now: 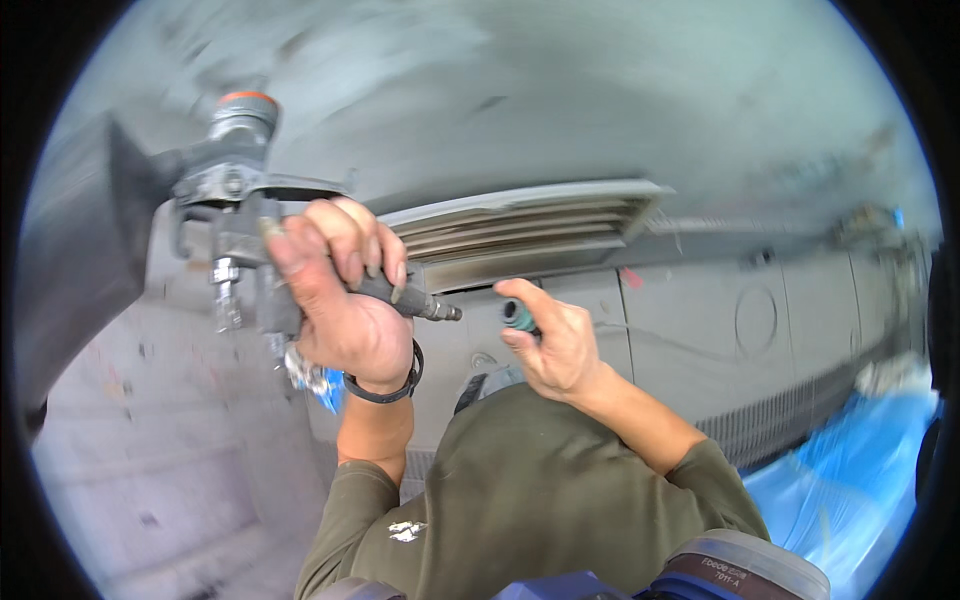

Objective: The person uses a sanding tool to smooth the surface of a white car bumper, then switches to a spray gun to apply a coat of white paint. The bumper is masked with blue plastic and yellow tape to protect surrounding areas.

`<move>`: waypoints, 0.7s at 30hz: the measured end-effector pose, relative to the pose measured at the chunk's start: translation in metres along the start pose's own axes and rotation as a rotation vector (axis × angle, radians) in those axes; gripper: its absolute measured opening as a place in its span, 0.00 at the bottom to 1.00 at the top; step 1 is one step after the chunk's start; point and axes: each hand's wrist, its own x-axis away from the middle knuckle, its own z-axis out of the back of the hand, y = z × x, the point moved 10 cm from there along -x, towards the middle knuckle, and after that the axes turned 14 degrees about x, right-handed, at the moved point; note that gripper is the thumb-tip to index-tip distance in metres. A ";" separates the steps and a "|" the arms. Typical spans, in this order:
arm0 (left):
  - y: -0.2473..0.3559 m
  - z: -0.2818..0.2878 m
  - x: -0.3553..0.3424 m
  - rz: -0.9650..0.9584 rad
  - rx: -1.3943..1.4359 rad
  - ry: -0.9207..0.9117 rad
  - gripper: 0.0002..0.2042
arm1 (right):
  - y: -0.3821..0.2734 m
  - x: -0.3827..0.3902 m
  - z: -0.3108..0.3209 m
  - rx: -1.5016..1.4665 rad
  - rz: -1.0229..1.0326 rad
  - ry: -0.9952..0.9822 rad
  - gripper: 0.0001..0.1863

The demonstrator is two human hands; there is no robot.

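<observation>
The left hand [345, 300] is wrapped tight around the handle of a grey metal spray gun [235, 190], fingers curled over the grip and thumb along its side. The gun is held up at head height; its body rises to the upper left, ending in a round nozzle cap with an orange ring, while the handle's threaded air inlet [445, 312] sticks out to the right past the fingers. A black band sits on that wrist.

The right hand [555, 345] is closed narrowly, thumb and forefinger pinching a small teal hose coupler [518, 316] whose open end faces left. (Whatever hose trails from it is hidden behind the palm.) The coupler lies just to the right of the inlet, near but not touching, a small gap between them. The two parts sit nearly on one line: the inlet's long axis runs left to right and slightly down, pointing toward the coupler. The right hand is the nearer one to the gap.

Behind stands a grey primed panel with a louvred vent [530, 230]; blue plastic sheeting [850, 470] lies lower right.
</observation>
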 end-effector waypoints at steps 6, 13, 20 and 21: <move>-0.070 -0.182 0.034 0.308 0.307 -0.315 0.24 | 0.018 0.044 0.111 0.152 -0.181 0.406 0.25; -0.070 -0.305 0.125 0.608 0.641 -0.743 0.23 | -0.019 0.127 0.167 0.567 -0.473 0.905 0.24; 0.011 -0.243 0.232 1.040 1.068 -1.209 0.23 | -0.128 0.208 0.056 0.953 -0.785 1.380 0.21; 0.023 -0.224 0.245 1.090 1.106 -1.264 0.23 | -0.138 0.221 0.031 0.911 -0.935 1.375 0.21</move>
